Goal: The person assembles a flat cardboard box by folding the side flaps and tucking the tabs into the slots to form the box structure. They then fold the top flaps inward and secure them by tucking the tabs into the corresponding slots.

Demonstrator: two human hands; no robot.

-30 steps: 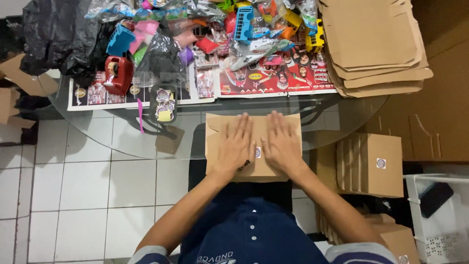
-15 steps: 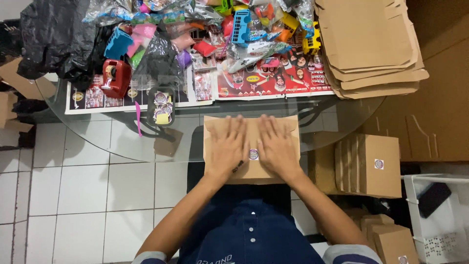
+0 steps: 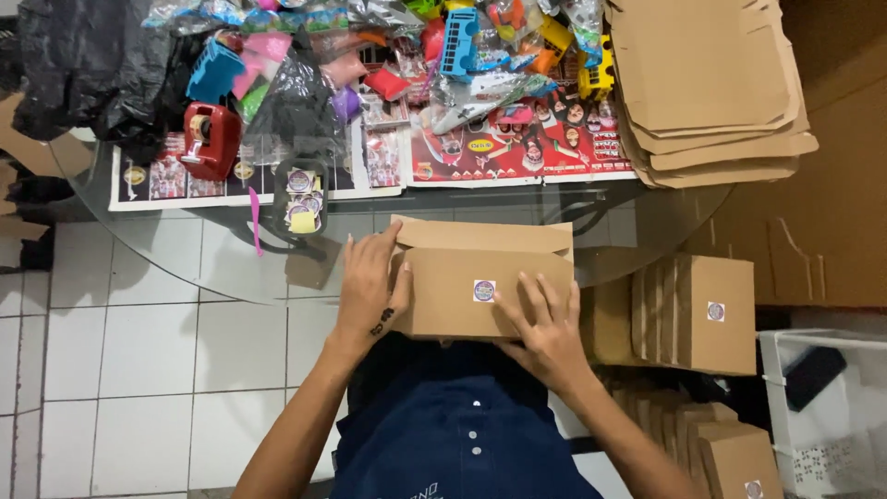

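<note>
A brown cardboard box (image 3: 462, 277) rests at the near edge of a round glass table (image 3: 222, 268), tilted up so its front face with a small round sticker (image 3: 484, 290) shows. My left hand (image 3: 370, 286) grips the box's left end, fingers over the top corner. At the lower right of the box, my right hand (image 3: 547, 323) lies against the front face, fingers spread.
Packaged toys (image 3: 462, 46), a black plastic bag (image 3: 83, 65), a red tape dispenser (image 3: 211, 139) and a stack of flat cardboard blanks (image 3: 711, 83) crowd the table's far side. Finished stickered boxes (image 3: 693, 314) stand at the right, beside a white crate (image 3: 832, 407).
The box has been lifted from lying flat under both palms to tilted on its edge. My left hand has shifted to its left end and my right hand to its lower right.
</note>
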